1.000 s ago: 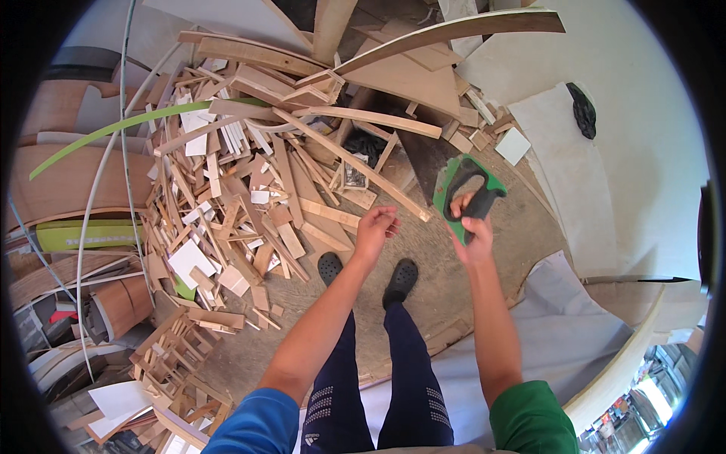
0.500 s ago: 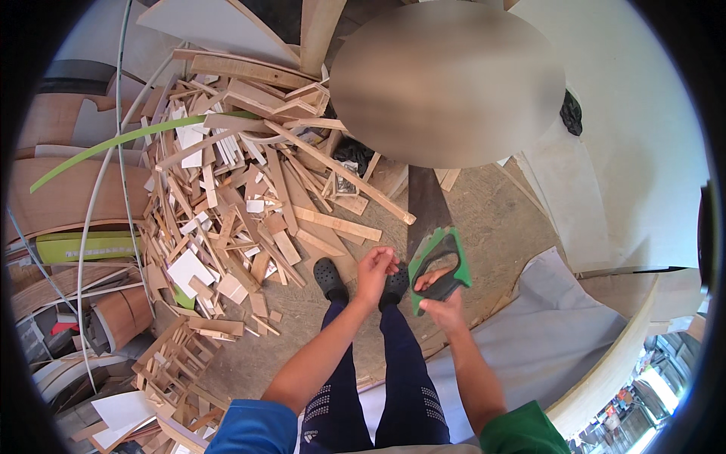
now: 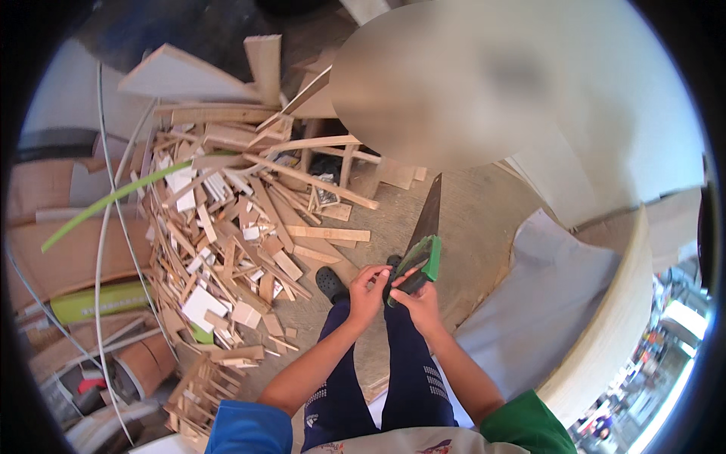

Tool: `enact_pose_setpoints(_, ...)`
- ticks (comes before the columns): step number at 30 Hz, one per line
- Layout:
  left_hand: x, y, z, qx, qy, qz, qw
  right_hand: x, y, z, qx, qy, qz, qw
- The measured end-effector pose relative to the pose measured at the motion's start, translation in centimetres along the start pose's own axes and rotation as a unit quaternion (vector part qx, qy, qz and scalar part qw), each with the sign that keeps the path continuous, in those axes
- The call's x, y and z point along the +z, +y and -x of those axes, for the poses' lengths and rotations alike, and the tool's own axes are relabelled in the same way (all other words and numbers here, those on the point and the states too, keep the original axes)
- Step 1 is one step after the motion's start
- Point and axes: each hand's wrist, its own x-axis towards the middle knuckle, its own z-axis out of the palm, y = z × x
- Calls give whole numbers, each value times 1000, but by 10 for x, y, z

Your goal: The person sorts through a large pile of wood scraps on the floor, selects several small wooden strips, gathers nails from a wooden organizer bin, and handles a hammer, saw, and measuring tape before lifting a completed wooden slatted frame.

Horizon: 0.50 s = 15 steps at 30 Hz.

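Note:
My right hand (image 3: 416, 299) is closed round the green-and-black handle of a handsaw (image 3: 428, 259), whose dark blade (image 3: 425, 212) points away from me, narrowing toward its tip. My left hand (image 3: 369, 289) is just left of the handle, fingers curled and pressed together; whether it touches the saw or holds something small, I cannot make out. Below both hands are my legs in dark trousers (image 3: 340, 390) and my dark clogs (image 3: 330, 281).
Wood offcuts (image 3: 227, 250) lie heaped on the floor (image 3: 476, 212), left and ahead. Leaning boards (image 3: 83, 257) and long strips (image 3: 102, 287) line the left. A grey sheet (image 3: 522, 310) and curved pale panel (image 3: 605, 333) are at right. A blurred patch hides the upper right.
The saw has swung from raised at right down toward the middle, its handle now turned more side-on. My left hand has moved down beside it. The view has also shifted.

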Motion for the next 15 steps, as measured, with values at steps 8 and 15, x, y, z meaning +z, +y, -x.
enact_pose_setpoints(8,55,136,53,95,-213,-39,972,-3,-58,101,-165,137,-37,976)
enact_pose_setpoints(15,130,208,142,59,-256,-30,964,-37,-117,225,-299,227,-135,917)
